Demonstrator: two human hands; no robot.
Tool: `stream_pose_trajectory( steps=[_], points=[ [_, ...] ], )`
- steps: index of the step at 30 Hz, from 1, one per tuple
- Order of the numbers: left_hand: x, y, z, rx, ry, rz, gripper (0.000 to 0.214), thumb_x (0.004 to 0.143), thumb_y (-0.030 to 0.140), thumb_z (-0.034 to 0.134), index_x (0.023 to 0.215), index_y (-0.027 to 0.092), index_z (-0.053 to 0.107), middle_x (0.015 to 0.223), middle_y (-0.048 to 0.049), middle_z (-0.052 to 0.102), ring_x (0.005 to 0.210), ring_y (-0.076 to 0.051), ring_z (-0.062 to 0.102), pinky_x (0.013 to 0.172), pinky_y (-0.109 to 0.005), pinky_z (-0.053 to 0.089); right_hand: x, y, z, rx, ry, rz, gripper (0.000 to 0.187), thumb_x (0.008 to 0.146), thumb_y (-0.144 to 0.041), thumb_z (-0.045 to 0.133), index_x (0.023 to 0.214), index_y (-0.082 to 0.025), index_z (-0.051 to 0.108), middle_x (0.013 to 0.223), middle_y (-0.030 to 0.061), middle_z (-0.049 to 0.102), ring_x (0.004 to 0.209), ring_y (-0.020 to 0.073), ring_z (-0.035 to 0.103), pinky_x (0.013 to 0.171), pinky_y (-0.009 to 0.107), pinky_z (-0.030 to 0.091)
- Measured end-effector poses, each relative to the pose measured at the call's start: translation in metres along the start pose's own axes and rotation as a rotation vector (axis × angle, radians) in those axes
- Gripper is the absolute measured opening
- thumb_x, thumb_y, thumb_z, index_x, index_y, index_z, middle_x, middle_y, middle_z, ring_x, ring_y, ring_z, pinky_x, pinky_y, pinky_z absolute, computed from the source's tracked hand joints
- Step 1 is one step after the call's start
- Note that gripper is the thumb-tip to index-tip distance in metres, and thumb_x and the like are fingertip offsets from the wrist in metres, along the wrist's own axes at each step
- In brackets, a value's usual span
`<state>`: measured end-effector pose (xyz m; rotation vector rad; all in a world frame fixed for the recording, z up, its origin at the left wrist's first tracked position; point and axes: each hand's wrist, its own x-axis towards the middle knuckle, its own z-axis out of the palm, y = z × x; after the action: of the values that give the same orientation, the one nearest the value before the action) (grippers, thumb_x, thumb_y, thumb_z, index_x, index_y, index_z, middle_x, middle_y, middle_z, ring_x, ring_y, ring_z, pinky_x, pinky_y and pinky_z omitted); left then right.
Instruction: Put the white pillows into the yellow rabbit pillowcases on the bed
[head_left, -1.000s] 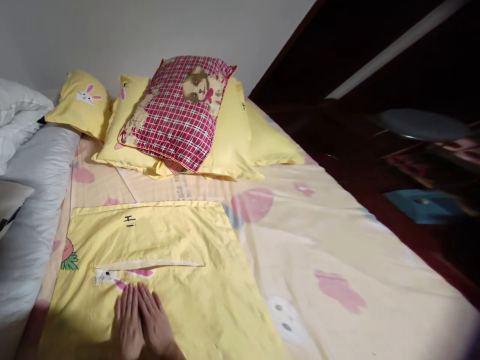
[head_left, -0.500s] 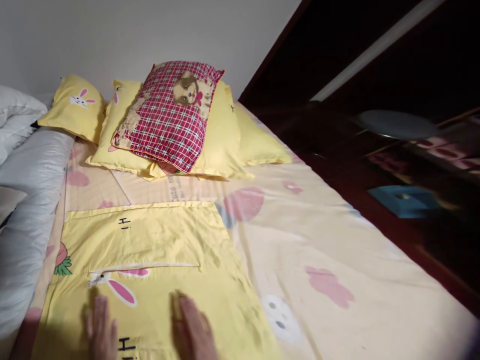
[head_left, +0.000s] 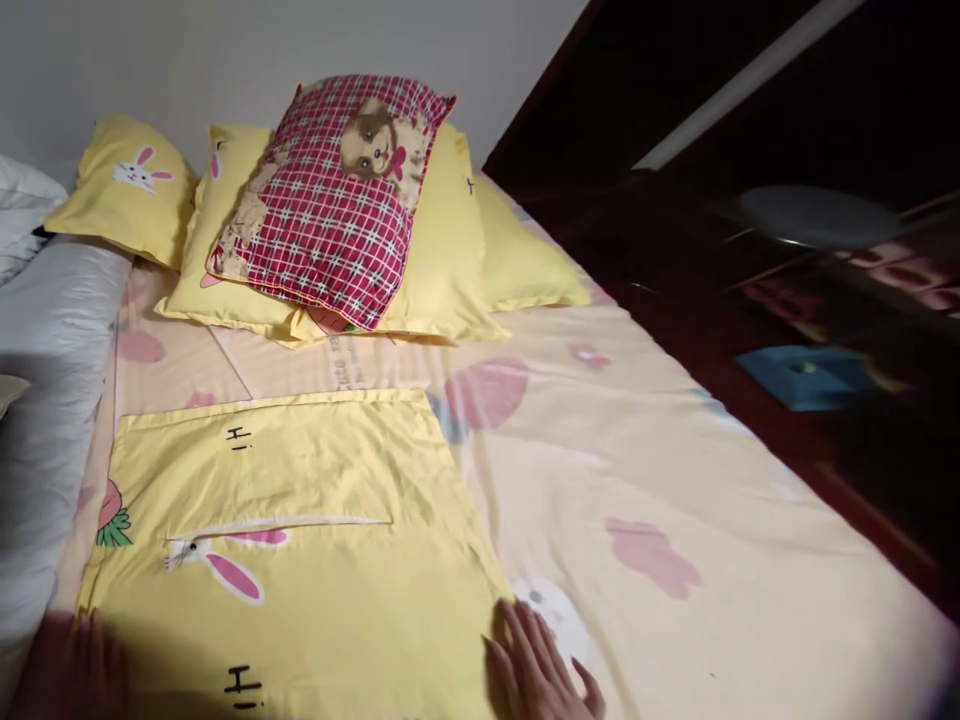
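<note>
A yellow pillowcase with rabbit prints and "Hi!" lettering lies flat on the bed, its white-edged opening running across the middle. My right hand rests on its right edge, fingers stretched out and partly over the bedsheet. At the left edge, low in the picture, my left hand lies with its fingers extended; it is dim and partly cut off by the frame. Neither hand grasps anything.
A red checked pillow with a dog print lies on several yellow pillows by the wall. A grey-white quilt runs along the left. Beyond the bedsheet's right edge are a round stool and a blue box.
My hands have moved apart from the middle of the pillowcase, one to each side edge. The pillowcase surface between them looks smoother. The view has shifted slightly.
</note>
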<state>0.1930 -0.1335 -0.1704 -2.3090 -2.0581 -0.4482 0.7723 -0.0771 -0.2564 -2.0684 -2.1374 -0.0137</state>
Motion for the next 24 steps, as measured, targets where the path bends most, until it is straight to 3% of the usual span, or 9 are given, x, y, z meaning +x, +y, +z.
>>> stream_pose_trajectory(
  steps=[2, 6, 8, 10, 13, 16, 19, 21, 24],
  points=[
    [0.046, 0.031, 0.011, -0.004, 0.016, -0.022, 0.068, 0.092, 0.037, 0.042, 0.154, 0.018, 0.024, 0.161, -0.008, 0.029, 0.152, -0.027, 0.013, 0.127, -0.053, 0.016, 0.031, -0.039, 0.0, 0.053, -0.006, -0.039, 0.062, 0.1, -0.036, 0.027, 0.157, -0.029, 0.003, 0.153, 0.0102, 0.042, 0.137, 0.0308, 0.045, 0.106, 0.054, 0.031],
    [0.14, 0.089, 0.057, -0.013, -0.008, 0.005, 0.066, 0.095, 0.037, 0.036, 0.155, 0.017, 0.018, 0.16, -0.0091, 0.031, 0.151, -0.025, 0.018, 0.126, -0.05, 0.015, 0.129, -0.196, 0.004, 0.29, -0.055, -0.367, 0.064, 0.102, -0.033, 0.032, 0.156, -0.028, -0.001, 0.154, 0.007, 0.041, 0.141, 0.0237, 0.04, 0.11, 0.045, 0.031],
    [0.175, 0.097, 0.08, 0.006, -0.032, 0.008, 0.063, 0.097, 0.031, 0.031, 0.156, 0.017, 0.014, 0.16, -0.0089, 0.031, 0.151, -0.022, 0.02, 0.126, -0.046, 0.014, 0.174, -0.268, 0.009, 0.389, -0.096, -0.501, 0.062, 0.101, -0.035, 0.033, 0.157, -0.026, 0.007, 0.159, 0.0068, 0.031, 0.146, 0.0242, 0.03, 0.113, 0.045, 0.029],
    [0.199, 0.086, 0.095, 0.038, -0.094, -0.013, 0.059, 0.098, 0.028, 0.027, 0.155, 0.019, 0.014, 0.16, -0.008, 0.03, 0.151, -0.02, 0.021, 0.126, -0.044, 0.013, 0.207, -0.303, 0.018, 0.401, -0.139, -0.542, 0.06, 0.1, -0.036, 0.036, 0.156, -0.024, 0.017, 0.16, 0.0086, 0.027, 0.147, 0.0257, 0.027, 0.113, 0.048, 0.03],
    [0.205, 0.033, 0.097, 0.099, -0.194, -0.153, 0.058, 0.099, 0.04, 0.027, 0.154, 0.023, 0.021, 0.161, -0.0074, 0.027, 0.15, -0.024, 0.022, 0.123, -0.051, 0.015, 0.227, -0.265, 0.034, 0.333, -0.169, -0.506, 0.054, 0.101, -0.037, 0.035, 0.153, -0.024, 0.03, 0.159, 0.0094, 0.031, 0.146, 0.025, 0.029, 0.115, 0.051, 0.026],
    [0.176, -0.045, 0.076, 0.2, -0.14, -0.403, 0.06, 0.098, 0.046, 0.027, 0.152, 0.021, 0.029, 0.16, -0.0111, 0.03, 0.149, -0.027, 0.027, 0.12, -0.055, 0.02, 0.223, -0.152, 0.041, 0.208, -0.076, -0.207, 0.053, 0.102, -0.038, 0.029, 0.151, -0.02, 0.034, 0.155, 0.0126, 0.039, 0.145, 0.0248, 0.033, 0.116, 0.052, 0.023],
    [0.145, -0.098, 0.052, 0.246, -0.066, -0.457, 0.059, 0.099, 0.043, 0.025, 0.151, 0.017, 0.032, 0.158, -0.0155, 0.034, 0.147, -0.027, 0.031, 0.12, -0.056, 0.019, 0.216, -0.06, 0.037, 0.124, -0.026, 0.048, 0.056, 0.101, -0.041, 0.026, 0.153, -0.019, 0.03, 0.156, 0.0139, 0.038, 0.145, 0.028, 0.033, 0.112, 0.053, 0.028],
    [0.145, -0.098, 0.046, 0.245, 0.006, -0.419, 0.059, 0.099, 0.039, 0.026, 0.152, 0.014, 0.027, 0.157, -0.0178, 0.034, 0.148, -0.028, 0.029, 0.121, -0.057, 0.016, 0.218, -0.052, 0.033, 0.109, 0.01, 0.091, 0.059, 0.101, -0.041, 0.027, 0.155, -0.018, 0.023, 0.155, 0.0155, 0.038, 0.144, 0.0302, 0.033, 0.111, 0.055, 0.028],
    [0.186, -0.041, 0.06, 0.192, 0.042, -0.252, 0.06, 0.098, 0.031, 0.03, 0.155, 0.015, 0.017, 0.158, -0.0151, 0.034, 0.15, -0.025, 0.022, 0.122, -0.053, 0.016, 0.234, -0.134, 0.03, 0.19, 0.063, -0.104, 0.062, 0.1, -0.033, 0.029, 0.157, -0.018, 0.01, 0.153, 0.0164, 0.041, 0.144, 0.029, 0.035, 0.112, 0.052, 0.027]
  ],
)
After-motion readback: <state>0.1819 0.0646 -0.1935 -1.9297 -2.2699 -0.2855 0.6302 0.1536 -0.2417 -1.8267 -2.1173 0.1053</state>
